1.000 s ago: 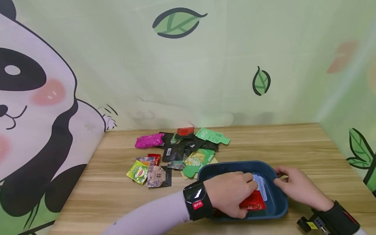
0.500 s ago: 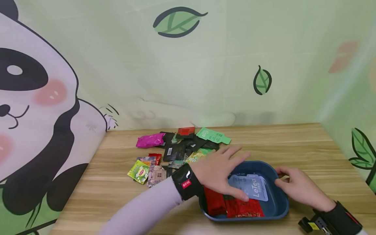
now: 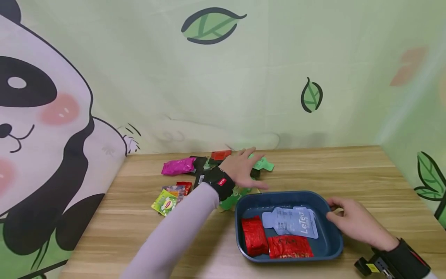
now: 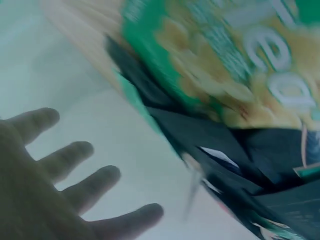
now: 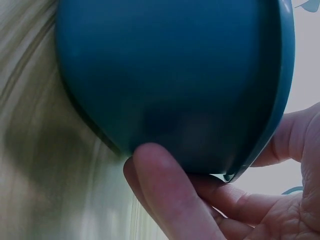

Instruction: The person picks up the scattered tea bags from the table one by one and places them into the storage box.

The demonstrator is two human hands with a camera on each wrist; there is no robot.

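My left hand point(image 3: 242, 169) is over the pile of tea packets with its fingers spread and nothing in them. In the left wrist view, a green packet point(image 4: 220, 60) with yellow flowers and several black packets point(image 4: 215, 135) lie beside those fingers. At the right end of a dark blue plastic basin point(image 3: 329, 248), my right hand point(image 3: 357, 224) grips the rim between thumb and fingers; the right wrist view has its fingertips against the basin's outer wall. Inside lie two red packets, one on the left point(image 3: 255, 236) and one in front point(image 3: 290, 247), and a pale blue LeTea pouch point(image 3: 290, 221).
Left of the basin, a magenta packet point(image 3: 178, 166), a yellow-green sachet point(image 3: 164, 202) and other small packets lie on the wooden table point(image 3: 348, 170). Behind the table hangs a green printed backdrop point(image 3: 265, 97) with a panda and leaves.
My left hand has come up out of the basin and moved back and left to the pile, uncovering the red packets and the pale blue pouch. The right hand has stayed at the rim.
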